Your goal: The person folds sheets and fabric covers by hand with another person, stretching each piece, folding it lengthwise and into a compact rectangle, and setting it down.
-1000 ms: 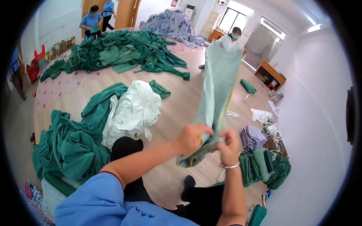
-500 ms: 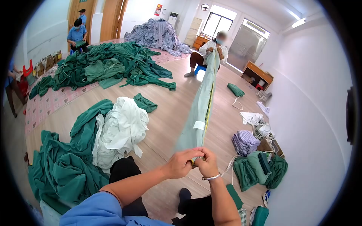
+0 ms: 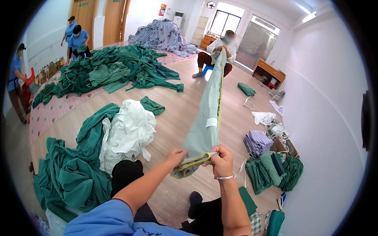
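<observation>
Drew left hand (image 3: 176, 157) apart from right hand (image 3: 223, 161), close together half a second earlier, and so spread the yellow-edged end (image 3: 191, 162) of the pale green cloth (image 3: 206, 106), pinched in both and stretched above the floor (image 3: 173, 120) to a seated co-worker (image 3: 231, 55) opposite. Had a white bundle (image 3: 130, 133) and dark green heap (image 3: 75, 173) close on the left, folded green pieces (image 3: 258, 176) over on the right, narrowing the room either side.

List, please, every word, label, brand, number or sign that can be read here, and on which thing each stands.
No text can be read with certainty.
Dark lettering on the blue shirt: blurred, partly cut off.
Green signs on the wooden doors: too small.
Red poster on the wall: too small.
White patch on the pale green cloth: no writing visible.
</observation>
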Demonstrator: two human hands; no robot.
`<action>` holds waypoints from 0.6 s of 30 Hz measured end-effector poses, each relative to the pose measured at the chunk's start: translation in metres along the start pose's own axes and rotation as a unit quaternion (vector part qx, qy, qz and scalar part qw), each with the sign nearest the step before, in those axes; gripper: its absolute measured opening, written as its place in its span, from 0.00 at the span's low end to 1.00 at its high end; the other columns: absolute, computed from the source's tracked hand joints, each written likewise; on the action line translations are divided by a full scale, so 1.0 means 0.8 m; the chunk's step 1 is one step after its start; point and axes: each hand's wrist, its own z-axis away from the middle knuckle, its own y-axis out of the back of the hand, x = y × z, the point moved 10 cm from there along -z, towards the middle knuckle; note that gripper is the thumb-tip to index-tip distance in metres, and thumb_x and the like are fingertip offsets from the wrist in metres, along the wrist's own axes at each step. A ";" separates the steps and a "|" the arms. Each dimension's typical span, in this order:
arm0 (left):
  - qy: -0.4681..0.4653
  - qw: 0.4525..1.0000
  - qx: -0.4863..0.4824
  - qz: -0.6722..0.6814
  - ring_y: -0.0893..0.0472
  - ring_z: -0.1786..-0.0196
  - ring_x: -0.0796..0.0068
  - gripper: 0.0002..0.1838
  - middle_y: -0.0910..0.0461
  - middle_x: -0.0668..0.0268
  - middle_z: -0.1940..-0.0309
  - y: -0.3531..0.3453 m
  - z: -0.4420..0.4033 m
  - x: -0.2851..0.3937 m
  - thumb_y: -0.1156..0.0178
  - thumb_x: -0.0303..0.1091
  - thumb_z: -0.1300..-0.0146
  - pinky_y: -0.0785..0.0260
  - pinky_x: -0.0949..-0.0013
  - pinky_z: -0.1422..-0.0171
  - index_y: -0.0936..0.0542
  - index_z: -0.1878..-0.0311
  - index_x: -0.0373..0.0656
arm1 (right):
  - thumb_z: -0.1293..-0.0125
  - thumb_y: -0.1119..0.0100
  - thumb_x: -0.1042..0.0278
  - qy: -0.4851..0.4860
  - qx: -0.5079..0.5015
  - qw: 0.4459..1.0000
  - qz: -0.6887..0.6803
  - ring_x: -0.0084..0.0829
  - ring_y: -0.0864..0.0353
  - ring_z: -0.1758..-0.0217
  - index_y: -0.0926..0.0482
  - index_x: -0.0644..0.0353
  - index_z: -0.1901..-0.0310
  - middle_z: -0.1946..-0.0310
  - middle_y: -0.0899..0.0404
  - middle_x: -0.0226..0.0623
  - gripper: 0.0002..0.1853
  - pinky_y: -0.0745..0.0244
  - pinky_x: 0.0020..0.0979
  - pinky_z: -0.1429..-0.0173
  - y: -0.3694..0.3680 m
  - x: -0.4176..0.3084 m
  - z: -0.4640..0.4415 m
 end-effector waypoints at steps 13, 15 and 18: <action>-0.166 0.981 0.060 -0.076 0.22 0.70 0.73 0.21 0.22 0.63 0.73 0.014 0.029 0.119 0.38 0.46 0.47 0.31 0.74 0.67 0.24 0.59 0.37 | 0.54 0.56 0.84 0.009 0.030 0.999 0.031 0.28 0.25 0.82 0.30 0.65 0.74 0.79 0.26 0.38 0.06 0.26 0.29 0.80 0.015 -0.007 -0.004; 0.017 0.997 -0.044 0.056 0.23 0.72 0.74 0.27 0.23 0.62 0.75 -0.013 0.043 0.103 0.43 0.57 0.45 0.31 0.74 0.71 0.24 0.58 0.38 | 0.53 0.55 0.83 0.033 0.012 0.994 0.101 0.26 0.25 0.82 0.29 0.65 0.75 0.80 0.27 0.36 0.04 0.27 0.26 0.80 0.010 -0.021 -0.005; 0.047 0.985 -0.159 0.056 0.23 0.74 0.72 0.33 0.23 0.61 0.75 -0.068 0.076 0.148 0.50 0.65 0.44 0.31 0.73 0.73 0.24 0.60 0.39 | 0.52 0.53 0.80 0.056 -0.034 0.962 0.265 0.24 0.26 0.83 0.29 0.65 0.76 0.81 0.27 0.35 0.02 0.29 0.25 0.81 -0.011 -0.010 -0.004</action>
